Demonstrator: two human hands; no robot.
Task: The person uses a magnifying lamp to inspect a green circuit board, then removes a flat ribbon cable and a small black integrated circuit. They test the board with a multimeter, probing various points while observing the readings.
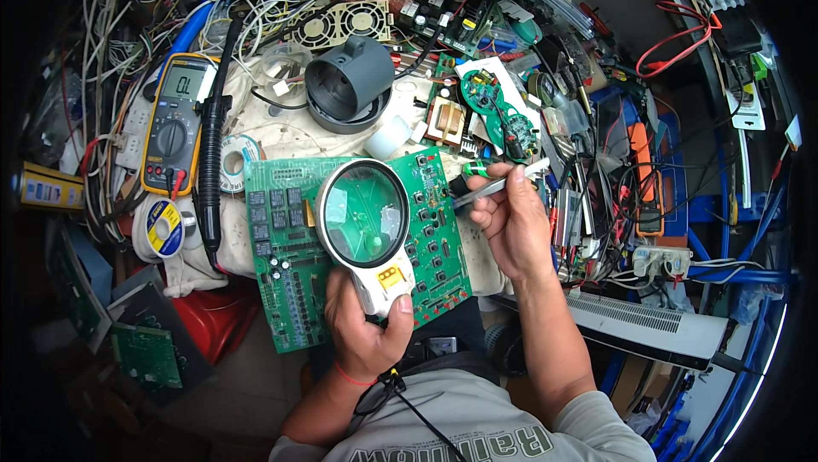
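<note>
My left hand is closed round the handle of a white-rimmed magnifying glass. Its round lens lies over the middle of a large green circuit board, and green board shows through it. Dark square relays fill the board's left part; rows of small black buttons run down its right part. My right hand pinches a slim silver-grey pen-like tool, its tip by the board's upper right edge. That tip is too small to make out. The board's lower middle is hidden behind my left hand.
Left of the board are a yellow-edged multimeter, a black cylindrical tool and solder spools. Beyond it stand a dark grey plastic housing and two fans. Loose boards, tools and tangled cables crowd the right.
</note>
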